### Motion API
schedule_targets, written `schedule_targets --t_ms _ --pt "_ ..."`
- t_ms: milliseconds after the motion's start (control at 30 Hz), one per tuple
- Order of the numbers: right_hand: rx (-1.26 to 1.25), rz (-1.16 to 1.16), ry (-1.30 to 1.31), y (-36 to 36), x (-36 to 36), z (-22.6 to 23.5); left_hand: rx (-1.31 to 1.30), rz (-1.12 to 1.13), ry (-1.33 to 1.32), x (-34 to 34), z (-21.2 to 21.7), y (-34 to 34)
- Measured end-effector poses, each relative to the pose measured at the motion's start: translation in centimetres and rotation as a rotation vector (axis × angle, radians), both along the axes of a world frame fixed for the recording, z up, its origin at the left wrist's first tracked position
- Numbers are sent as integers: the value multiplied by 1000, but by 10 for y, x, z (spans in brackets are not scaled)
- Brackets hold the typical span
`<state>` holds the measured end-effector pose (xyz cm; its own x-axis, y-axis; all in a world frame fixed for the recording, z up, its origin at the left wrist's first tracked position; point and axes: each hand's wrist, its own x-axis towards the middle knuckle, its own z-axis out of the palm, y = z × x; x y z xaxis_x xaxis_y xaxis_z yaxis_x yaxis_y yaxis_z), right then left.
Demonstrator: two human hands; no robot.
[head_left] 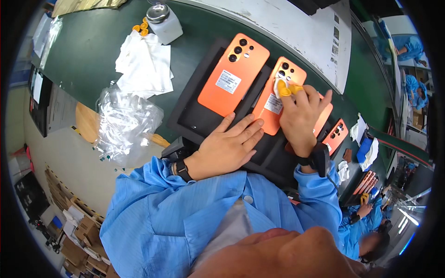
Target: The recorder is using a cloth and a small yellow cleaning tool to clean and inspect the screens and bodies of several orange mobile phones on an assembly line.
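Wiping orange phone [278, 95] with my right hand [301, 116] pinching white cloth [279, 86] | left hand [227, 146] flat, open | phone slippery, hold edges.

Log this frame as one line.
left hand: flat on black tray, steadying | right hand: white wipe on second orange phone camera | first orange phone: untouched

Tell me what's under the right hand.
Under the right hand lies an orange phone, back up on the black tray. A small white cloth covers its camera corner. The hand hides its lower right part.
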<state>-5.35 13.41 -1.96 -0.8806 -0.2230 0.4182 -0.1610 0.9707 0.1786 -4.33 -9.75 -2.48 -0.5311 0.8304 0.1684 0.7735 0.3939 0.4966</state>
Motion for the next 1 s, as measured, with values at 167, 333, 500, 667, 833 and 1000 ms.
schedule_targets --t_ms 167,333,500,667,833,1000 --pt "91 -63 29 12 -44 21 -32 11 14 1 2 -2" --pt "23 -106 0 -1 -2 4 -27 6 11 0 1 1" --pt "65 -108 7 12 -26 19 -7 16 25 0 5 -1" --pt "18 -62 62 6 -11 4 -20 21 49 3 3 1" --pt "-19 -181 131 47 -18 34 -9 47 117 8 0 2" --pt "-204 -266 190 88 60 38 3 86 157 25 -2 8"
